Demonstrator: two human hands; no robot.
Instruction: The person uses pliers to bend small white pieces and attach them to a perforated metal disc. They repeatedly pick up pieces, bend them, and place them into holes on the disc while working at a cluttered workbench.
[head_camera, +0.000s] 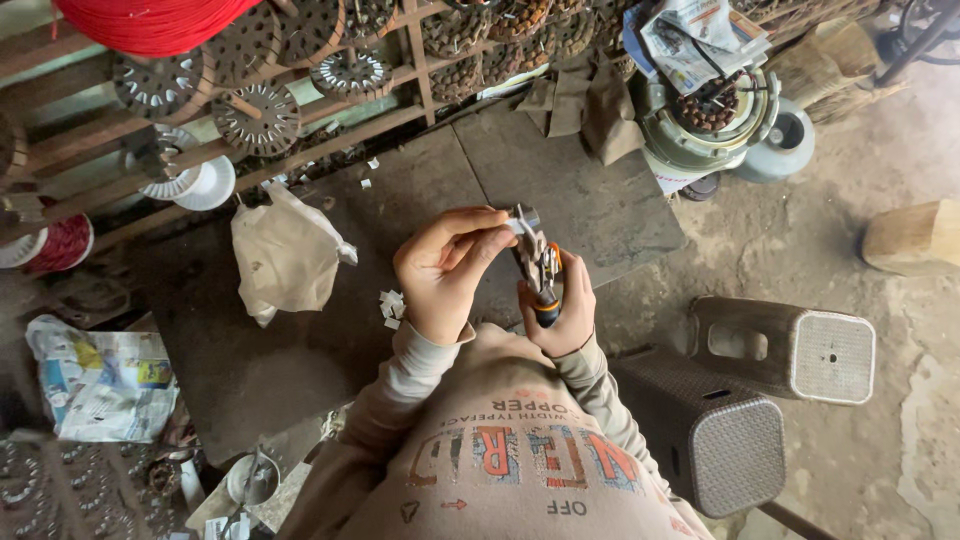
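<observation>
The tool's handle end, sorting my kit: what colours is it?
Orange with a dark blue tip, gripped in the right hand; head view.

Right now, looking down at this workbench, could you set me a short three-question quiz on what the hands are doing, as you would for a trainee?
1. True or false: the right hand holds a tool with an orange and black handle.
2. What does the left hand pinch against the tool's top end? A) a red wire spool B) a small pale strip C) a folded newspaper
3. Fill in: left of the hands, a crumpled pale ___ lies on the dark work surface.

Key: 1 true; 2 B; 3 bag.
</observation>
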